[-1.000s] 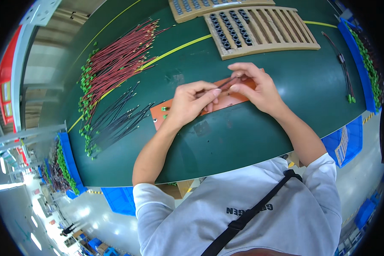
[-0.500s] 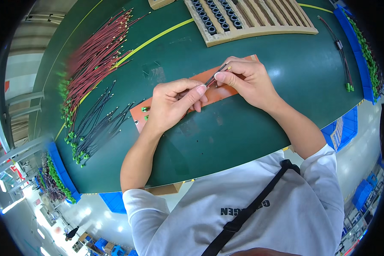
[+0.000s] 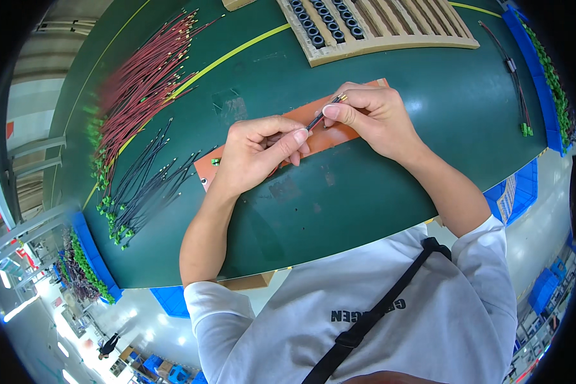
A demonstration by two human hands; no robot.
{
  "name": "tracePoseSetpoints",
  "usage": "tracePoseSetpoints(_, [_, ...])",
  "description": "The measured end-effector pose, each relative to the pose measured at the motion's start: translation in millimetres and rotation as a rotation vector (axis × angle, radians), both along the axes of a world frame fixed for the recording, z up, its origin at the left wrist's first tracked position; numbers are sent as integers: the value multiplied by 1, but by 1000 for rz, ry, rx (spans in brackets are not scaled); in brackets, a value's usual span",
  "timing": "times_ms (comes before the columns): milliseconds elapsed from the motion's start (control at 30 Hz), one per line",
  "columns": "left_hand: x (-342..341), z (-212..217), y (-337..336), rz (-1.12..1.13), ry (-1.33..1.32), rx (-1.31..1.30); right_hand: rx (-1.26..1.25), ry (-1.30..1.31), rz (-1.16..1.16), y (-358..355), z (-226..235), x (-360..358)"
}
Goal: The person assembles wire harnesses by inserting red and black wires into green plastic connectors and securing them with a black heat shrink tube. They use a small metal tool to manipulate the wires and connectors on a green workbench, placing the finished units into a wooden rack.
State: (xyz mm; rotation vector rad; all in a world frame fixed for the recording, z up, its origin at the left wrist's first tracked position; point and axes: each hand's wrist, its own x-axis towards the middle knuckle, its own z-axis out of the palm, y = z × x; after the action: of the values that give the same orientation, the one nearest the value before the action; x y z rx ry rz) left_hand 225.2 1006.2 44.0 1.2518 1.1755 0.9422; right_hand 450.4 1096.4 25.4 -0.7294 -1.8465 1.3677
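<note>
Above an orange board (image 3: 339,135), my two hands meet on a pair of thin wires (image 3: 316,120), dark and reddish, with metal tips. My left hand (image 3: 259,150) is closed, thumb against fingers, pinching the wires along their length. Just up and to the right, my right hand (image 3: 374,120) pinches them between thumb and forefinger near the tips, which stick out past the fingers. A green connector (image 3: 216,161) shows at the board's left end, beside my left wrist. The rest of the wires is hidden behind my left hand.
Red wires (image 3: 150,70) with green connectors lie heaped at the far left, and black wires (image 3: 150,185) nearer. A slotted tray (image 3: 390,46) with black rings stands at the back. On the right lie a joined wire pair (image 3: 517,80) and a blue bin (image 3: 536,83).
The metal tips now sit closer together beside my right thumb and forefinger. Both hands have barely moved. One of two green connectors by my left wrist no longer shows.
</note>
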Motion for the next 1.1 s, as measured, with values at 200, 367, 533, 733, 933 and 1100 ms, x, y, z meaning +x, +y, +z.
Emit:
tracePoseSetpoints(200, [6,-3,-2,73,-11,14,-116,30,2,1,4,-1])
tracePoseSetpoints(367, [8,0,-2,93,8,4,-141,38,29,4,3,0])
tracePoseSetpoints(533, [10,1,-3,111,17,16,-153,43,33,4,2,0])
tracePoseSetpoints(733, [10,1,-2,109,30,-1,-149,30,28,4,4,1])
tracePoseSetpoints(933, [9,-4,2,245,-63,54,40,-44,-58,1,8,1])
tracePoseSetpoints(1100, [-5,6,-9,370,201,460,389,-115,-112,-1,4,11])
